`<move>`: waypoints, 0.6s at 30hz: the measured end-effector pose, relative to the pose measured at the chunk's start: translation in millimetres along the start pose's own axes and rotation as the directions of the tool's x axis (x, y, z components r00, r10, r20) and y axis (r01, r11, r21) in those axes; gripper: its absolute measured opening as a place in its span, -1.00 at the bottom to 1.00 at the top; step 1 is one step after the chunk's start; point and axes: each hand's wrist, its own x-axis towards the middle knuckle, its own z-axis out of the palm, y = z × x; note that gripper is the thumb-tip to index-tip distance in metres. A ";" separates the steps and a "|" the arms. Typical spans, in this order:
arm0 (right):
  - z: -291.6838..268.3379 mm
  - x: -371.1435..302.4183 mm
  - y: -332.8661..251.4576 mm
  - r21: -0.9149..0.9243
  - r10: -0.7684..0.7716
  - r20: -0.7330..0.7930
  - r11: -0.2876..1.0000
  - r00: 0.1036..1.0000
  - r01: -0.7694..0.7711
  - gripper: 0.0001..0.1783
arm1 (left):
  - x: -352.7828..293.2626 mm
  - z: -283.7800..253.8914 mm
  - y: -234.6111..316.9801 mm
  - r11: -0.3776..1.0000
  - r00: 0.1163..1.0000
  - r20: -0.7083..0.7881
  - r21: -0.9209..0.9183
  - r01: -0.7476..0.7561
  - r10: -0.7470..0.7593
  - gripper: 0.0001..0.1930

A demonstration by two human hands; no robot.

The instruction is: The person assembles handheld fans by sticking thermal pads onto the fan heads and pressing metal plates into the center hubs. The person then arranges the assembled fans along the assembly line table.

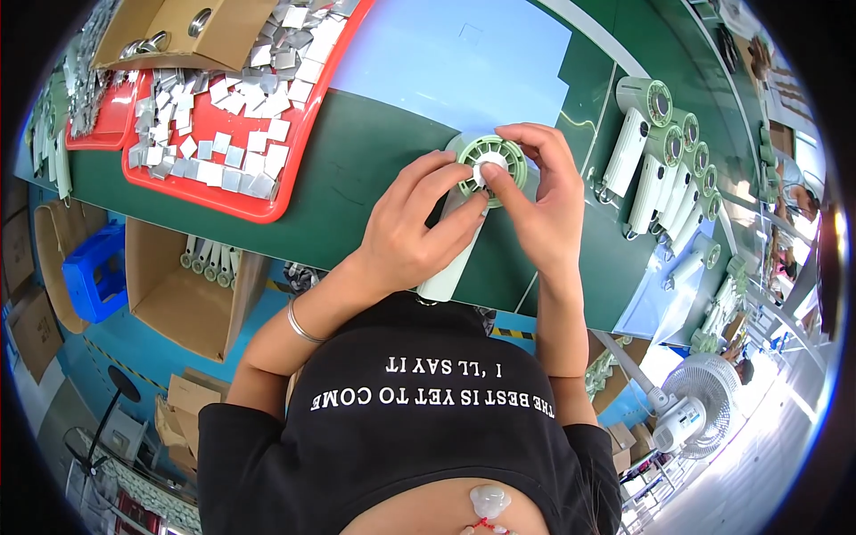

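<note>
A small handheld fan with a pale green round head and a light handle (446, 275) lies on the green table in front of me, its handle toward my body. My left hand (412, 218) is closed about the left side of the head, fingertips at its rim and centre. From the right, my right hand (550, 201) grips the ribbed head (486, 147), the index finger at the far rim and the thumb pressed on the middle. A small white round part (478, 175) shows at the centre; fingers partly cover it.
Left of my hands stands a red tray (266, 212) of silver square pieces (214, 147), with a cardboard box (160, 45) over its far end. Several similar fans (653, 192) lie on the right. A blue sheet (446, 58) covers the table's far part. A pedestal fan (700, 406) stands lower right.
</note>
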 end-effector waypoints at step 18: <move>11.2 -3.2 1.7 0.261 0.174 0.008 0.950 0.985 -0.170 -0.64 | -3.5 1.6 -0.4 0.997 0.998 0.010 0.046 -0.057 0.056 -0.65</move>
